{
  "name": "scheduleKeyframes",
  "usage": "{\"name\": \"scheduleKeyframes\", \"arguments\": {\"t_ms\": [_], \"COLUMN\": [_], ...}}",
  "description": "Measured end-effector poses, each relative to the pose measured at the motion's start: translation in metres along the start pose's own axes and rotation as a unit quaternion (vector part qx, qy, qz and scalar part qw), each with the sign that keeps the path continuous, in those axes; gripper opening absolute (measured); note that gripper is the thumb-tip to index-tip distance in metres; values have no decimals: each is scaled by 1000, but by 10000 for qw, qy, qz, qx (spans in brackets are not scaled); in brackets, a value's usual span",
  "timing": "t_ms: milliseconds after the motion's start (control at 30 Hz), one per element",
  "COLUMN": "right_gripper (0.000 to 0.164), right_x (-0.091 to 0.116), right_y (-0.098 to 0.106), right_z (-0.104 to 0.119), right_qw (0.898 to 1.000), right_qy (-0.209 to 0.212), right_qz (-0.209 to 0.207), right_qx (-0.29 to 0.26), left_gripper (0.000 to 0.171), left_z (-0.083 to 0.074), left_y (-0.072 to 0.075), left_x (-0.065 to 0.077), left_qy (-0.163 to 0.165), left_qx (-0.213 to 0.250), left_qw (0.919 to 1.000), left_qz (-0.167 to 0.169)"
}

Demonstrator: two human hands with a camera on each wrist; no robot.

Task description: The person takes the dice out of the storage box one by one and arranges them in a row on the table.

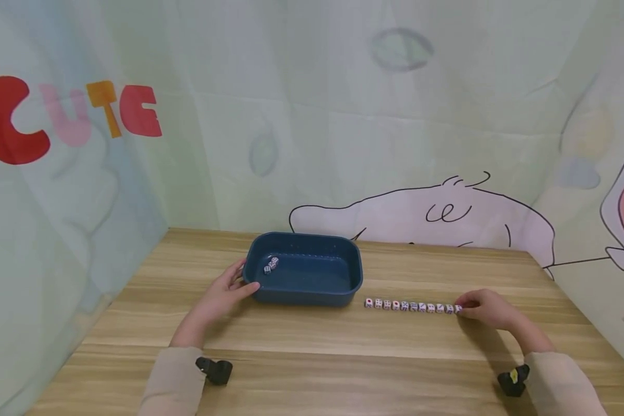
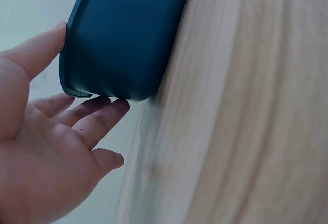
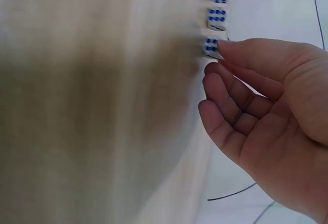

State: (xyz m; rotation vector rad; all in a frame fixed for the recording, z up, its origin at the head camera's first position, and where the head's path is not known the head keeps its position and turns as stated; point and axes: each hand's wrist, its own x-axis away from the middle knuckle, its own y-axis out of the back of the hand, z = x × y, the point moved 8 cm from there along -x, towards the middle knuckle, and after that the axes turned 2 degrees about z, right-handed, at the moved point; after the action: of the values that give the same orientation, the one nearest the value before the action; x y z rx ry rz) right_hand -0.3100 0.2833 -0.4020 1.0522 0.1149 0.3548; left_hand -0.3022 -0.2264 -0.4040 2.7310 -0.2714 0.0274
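A dark blue rectangular tub (image 1: 304, 298) stands on the wooden table, with a few white dice (image 1: 271, 265) at the left of its floor. My left hand (image 1: 227, 290) holds the tub's left end, thumb at the rim and fingers against the outer wall; the left wrist view shows the fingertips touching the tub (image 2: 123, 34). Right of the tub, several white dice (image 1: 404, 306) form a straight row. At its right end my right hand (image 1: 486, 308) pinches the last die (image 3: 211, 47) between thumb and fingers, the fingertips partly hidden behind it.
The wooden table (image 1: 312, 358) runs up to printed cloth walls (image 1: 312, 144) at the back and both sides. Each forearm wears a small black camera at the cuff, one on the left (image 1: 215, 371) and one on the right (image 1: 513, 381).
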Motion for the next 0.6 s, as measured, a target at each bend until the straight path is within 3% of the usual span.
{"name": "scheduleKeyframes", "arguments": {"t_ms": [233,400,600], "right_gripper": [30,34,33], "right_x": [-9,-30,-59], "right_y": [31,51,60], "right_z": [25,63,112], "right_qw": [9991,9990,9976], "right_qy": [129,241,552], "right_qz": [-261,-369,-412], "right_qx": [305,0,91], "left_gripper": [81,80,78], "left_z": [-1,-1,-2], "left_y": [1,1,0], "left_x": [1,2,2], "left_qy": [-9,19,-55], "left_qx": [4,-1,4], "left_qw": [10000,10000,10000], "left_qz": [-7,-41,-3]}}
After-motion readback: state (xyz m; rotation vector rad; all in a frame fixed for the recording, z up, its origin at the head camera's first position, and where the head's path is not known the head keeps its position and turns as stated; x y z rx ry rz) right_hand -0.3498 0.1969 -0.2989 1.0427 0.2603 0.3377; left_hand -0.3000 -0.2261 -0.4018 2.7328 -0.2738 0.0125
